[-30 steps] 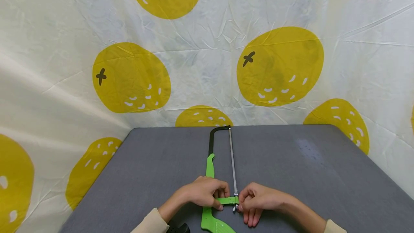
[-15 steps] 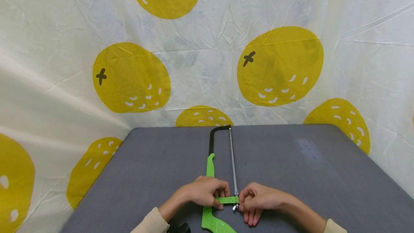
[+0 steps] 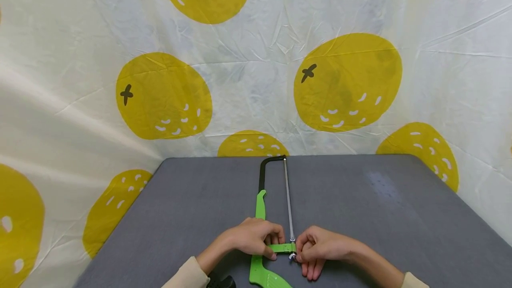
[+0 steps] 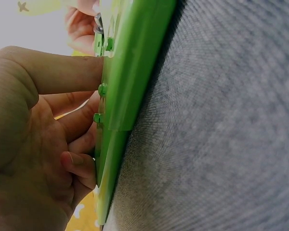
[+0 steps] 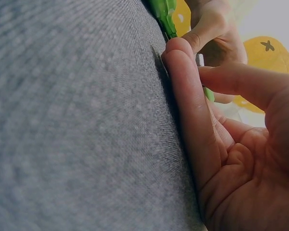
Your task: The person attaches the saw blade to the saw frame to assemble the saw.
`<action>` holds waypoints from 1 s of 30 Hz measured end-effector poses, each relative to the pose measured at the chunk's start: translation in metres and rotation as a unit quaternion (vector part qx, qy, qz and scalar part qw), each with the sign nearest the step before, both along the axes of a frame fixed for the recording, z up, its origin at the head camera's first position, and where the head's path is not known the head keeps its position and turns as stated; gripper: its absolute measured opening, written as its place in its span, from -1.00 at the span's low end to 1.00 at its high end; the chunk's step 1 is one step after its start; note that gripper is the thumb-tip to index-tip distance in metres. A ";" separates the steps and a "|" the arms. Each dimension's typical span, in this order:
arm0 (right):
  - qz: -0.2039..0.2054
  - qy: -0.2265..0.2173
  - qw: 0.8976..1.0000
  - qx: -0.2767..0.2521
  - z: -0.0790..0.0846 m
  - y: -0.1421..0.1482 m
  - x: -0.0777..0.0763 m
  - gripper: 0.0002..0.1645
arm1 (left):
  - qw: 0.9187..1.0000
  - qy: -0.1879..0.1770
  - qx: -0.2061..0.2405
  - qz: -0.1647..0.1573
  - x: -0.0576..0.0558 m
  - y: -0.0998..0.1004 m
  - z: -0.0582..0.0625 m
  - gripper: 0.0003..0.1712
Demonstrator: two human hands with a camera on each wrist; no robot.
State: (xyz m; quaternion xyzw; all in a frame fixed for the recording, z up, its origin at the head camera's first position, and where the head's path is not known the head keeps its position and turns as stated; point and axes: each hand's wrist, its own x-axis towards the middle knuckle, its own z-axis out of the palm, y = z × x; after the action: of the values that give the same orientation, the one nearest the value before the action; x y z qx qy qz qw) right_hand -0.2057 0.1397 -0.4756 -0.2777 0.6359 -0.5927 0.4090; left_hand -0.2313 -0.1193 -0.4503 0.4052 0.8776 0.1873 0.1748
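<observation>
1. Currently, wing nut (image 3: 292, 257) is pinched by right hand (image 3: 321, 246); small, even turns advised.
2. Green crosspiece (image 3: 284, 248) is gripped by left hand (image 3: 254, 236); best kept steady.
3. Hacksaw (image 3: 260, 207) is laid on desk (image 3: 340, 199); blade (image 3: 289, 199), stretching away, best kept untwisted.

The head view's lower edge crops the saw's green handle (image 3: 266, 277).

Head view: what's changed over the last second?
The wing nut looks slightly turned; I can't tell which way. Nothing was visibly taken hold of or let go. Unchanged: saw in place on the table, left hand gripping it, right hand at the nut.
</observation>
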 end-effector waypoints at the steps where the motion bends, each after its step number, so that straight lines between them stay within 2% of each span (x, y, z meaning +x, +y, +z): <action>1: 0.001 -0.002 1.000 0.000 0.000 0.000 0.000 -0.93 | 1.000 -0.001 0.000 0.000 0.000 0.000 0.000 -0.73; 9: 0.001 -0.005 1.000 -0.003 0.000 0.000 0.000 -0.87 | 1.000 -0.001 0.002 0.000 0.000 0.000 0.000 -0.73; 16: -0.004 -0.006 1.000 -0.001 0.000 0.000 0.000 -0.95 | 1.000 -0.002 0.003 0.001 0.000 0.001 0.002 -0.73; 30: -0.011 0.003 1.000 -0.001 -0.001 0.000 0.001 -0.96 | 1.000 -0.001 0.006 -0.002 0.000 0.001 0.001 -0.72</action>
State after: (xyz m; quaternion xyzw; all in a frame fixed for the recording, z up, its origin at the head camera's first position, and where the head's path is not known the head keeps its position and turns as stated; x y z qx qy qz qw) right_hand -0.2045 0.1393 -0.4761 -0.2727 0.6400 -0.5968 0.3998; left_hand -0.2312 -0.1187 -0.4495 0.4076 0.8756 0.1924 0.1739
